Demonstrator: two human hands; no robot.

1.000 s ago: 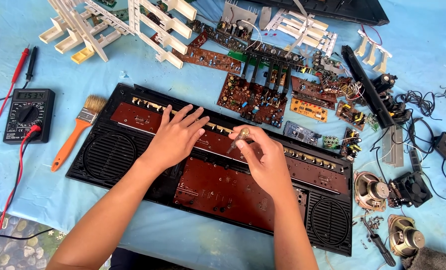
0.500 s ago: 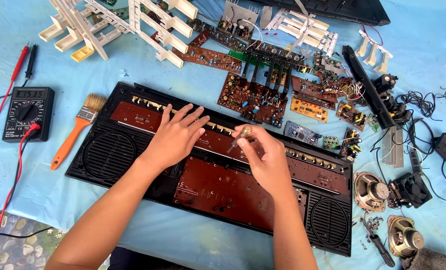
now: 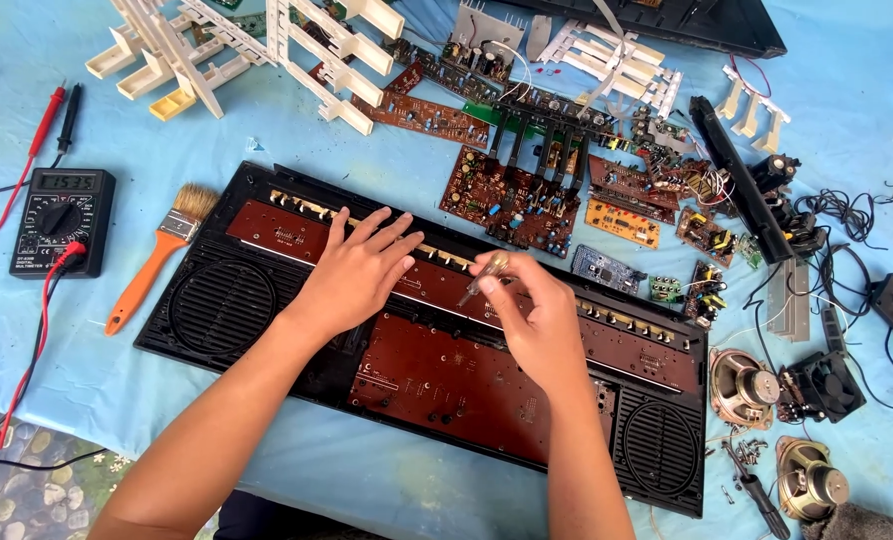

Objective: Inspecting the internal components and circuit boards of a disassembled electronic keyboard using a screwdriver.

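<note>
— What's the surface like?
— A light blue cloth (image 3: 386,130) over the table, crowded with brown circuit boards (image 3: 511,200), white key racks (image 3: 196,45), a multimeter (image 3: 61,220), an orange brush (image 3: 156,265) and two speakers (image 3: 756,385). Patterned floor shows at lower left.
— And the hands?
— The left hand (image 3: 361,270) lies flat, fingers spread, on the black case (image 3: 216,310) at the centre. The right hand (image 3: 536,315) pinches a small screwdriver (image 3: 484,278), tip on the case's board.
</note>
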